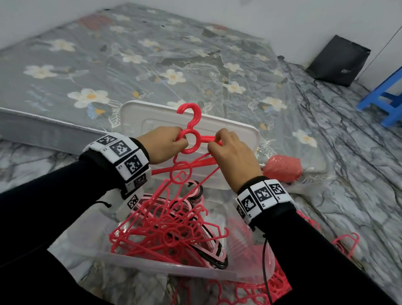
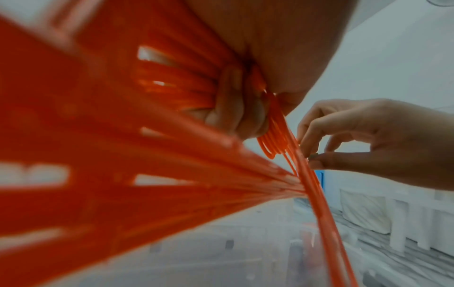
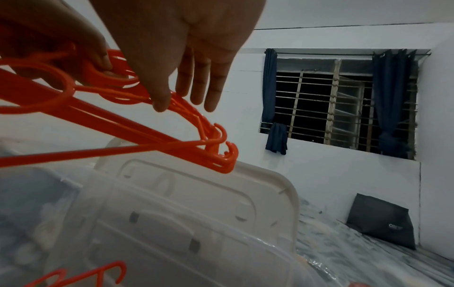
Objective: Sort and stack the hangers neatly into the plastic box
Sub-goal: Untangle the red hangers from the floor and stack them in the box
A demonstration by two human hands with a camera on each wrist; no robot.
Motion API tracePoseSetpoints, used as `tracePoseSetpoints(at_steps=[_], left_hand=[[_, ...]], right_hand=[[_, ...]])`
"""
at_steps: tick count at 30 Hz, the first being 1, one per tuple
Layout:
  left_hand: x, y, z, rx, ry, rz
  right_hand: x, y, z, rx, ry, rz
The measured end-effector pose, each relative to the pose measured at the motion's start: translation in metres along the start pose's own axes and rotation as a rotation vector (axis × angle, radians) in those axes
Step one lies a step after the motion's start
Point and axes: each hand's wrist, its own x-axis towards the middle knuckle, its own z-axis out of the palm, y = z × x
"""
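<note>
Over the clear plastic box [image 1: 157, 264] I hold up a bunch of red hangers [image 1: 191, 140], hooks pointing up. My left hand [image 1: 179, 138] grips their ring necks, fingers [image 2: 230, 104] curled through the rings. My right hand [image 1: 215, 142] pinches a hanger arm just right of the rings; the pinch [image 2: 310, 158] shows in the left wrist view, and the thumb [image 3: 161, 103] lies on the arms in the right wrist view. Inside the box lies a tangle of red hangers [image 1: 167, 234] over a few black and pink ones [image 1: 215, 258].
The box lid [image 1: 240, 133] leans on a floral mattress [image 1: 107, 61] behind the box. More red hangers lie on the floor at the right [image 1: 345, 241] and front [image 1: 246, 294]. A red bag [image 1: 283, 168], a blue stool [image 1: 394, 95] and a black bag [image 1: 339, 61] stand to the right.
</note>
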Motion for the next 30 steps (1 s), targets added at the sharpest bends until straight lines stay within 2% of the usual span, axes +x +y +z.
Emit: tracePoseSetpoints(at_steps=[4, 9, 12, 17, 23, 30], left_hand=[[0.001, -0.005, -0.010, -0.050, 0.045, -0.067], [-0.003, -0.012, -0.023, -0.060, 0.142, -0.091], [-0.010, -0.004, -0.023, -0.032, 0.102, -0.045], [-0.010, 0.006, -0.016, -0.031, 0.009, 0.065], [-0.009, 0.004, -0.010, -0.004, 0.022, 0.121], [-0.004, -0.002, -0.001, 0.161, 0.019, 0.118]], right_hand=[[-0.001, 0.011, 0.000, 0.034, 0.053, 0.003], [-0.005, 0.041, 0.002, 0.193, 0.065, 0.149], [-0.007, 0.047, 0.000, 0.291, 0.076, 0.174], [-0.007, 0.038, -0.003, 0.323, 0.084, 0.134], [-0.007, 0.041, -0.005, 0.342, 0.100, 0.169], [-0.007, 0.033, -0.004, 0.412, 0.064, 0.178]])
